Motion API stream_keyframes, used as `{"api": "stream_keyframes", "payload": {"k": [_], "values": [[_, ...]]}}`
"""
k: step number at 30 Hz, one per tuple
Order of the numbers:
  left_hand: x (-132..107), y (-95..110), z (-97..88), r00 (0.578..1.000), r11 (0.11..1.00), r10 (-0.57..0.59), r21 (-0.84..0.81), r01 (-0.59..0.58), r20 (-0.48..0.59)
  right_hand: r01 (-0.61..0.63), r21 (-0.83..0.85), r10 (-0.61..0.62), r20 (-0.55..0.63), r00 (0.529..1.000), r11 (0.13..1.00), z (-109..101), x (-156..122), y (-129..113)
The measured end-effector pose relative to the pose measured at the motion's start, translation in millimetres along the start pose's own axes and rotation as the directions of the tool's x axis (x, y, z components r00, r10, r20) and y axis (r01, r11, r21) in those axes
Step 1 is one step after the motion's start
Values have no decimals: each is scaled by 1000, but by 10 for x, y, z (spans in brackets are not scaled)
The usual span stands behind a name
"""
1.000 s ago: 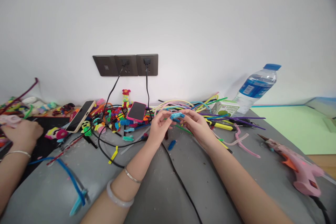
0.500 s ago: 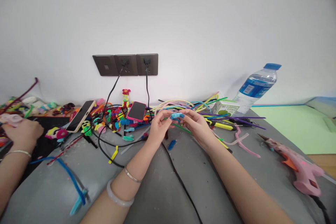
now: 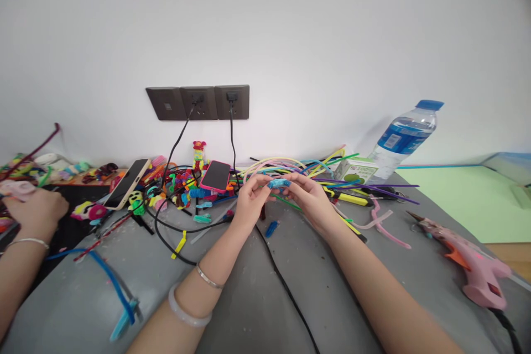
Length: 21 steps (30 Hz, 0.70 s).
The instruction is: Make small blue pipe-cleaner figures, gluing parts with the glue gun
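My left hand (image 3: pixel 249 200) and my right hand (image 3: pixel 309 197) meet above the grey table (image 3: pixel 257 293), both pinching the ends of a short blue pipe-cleaner piece (image 3: pixel 279 183) held between their fingertips. Two bracelets sit on my left wrist. A small blue scrap (image 3: pixel 271 228) lies on the table just below my hands. A bundle of coloured pipe cleaners (image 3: pixel 290 168) lies right behind them.
A pink glue gun (image 3: pixel 468 265) lies at the right. A water bottle (image 3: pixel 404 137) and a small carton (image 3: pixel 355 171) stand by the wall. Two phones (image 3: pixel 215 176) charge on black cables. Another person's hand (image 3: pixel 33 211) works at the left. A blue strip (image 3: pixel 112 282) lies front left.
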<state>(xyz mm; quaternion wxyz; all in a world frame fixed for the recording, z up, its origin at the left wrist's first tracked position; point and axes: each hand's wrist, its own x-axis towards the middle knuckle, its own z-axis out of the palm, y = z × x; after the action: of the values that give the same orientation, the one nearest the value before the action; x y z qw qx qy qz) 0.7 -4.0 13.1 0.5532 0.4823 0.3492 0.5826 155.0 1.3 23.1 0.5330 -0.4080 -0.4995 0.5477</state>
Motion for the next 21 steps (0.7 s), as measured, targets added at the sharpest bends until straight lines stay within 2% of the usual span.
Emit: {"api": "stream_keyframes", "payload": {"k": [13,21], "values": [[-3,12,-1,999,1000,8,6,-8,-44,-3,-23,4,11,1000,1000,-18,2,-18],[-1,15,4,1000,999,24,32,-23,-6,21,-46,-20,30,999,999,4,-10,-30]]}}
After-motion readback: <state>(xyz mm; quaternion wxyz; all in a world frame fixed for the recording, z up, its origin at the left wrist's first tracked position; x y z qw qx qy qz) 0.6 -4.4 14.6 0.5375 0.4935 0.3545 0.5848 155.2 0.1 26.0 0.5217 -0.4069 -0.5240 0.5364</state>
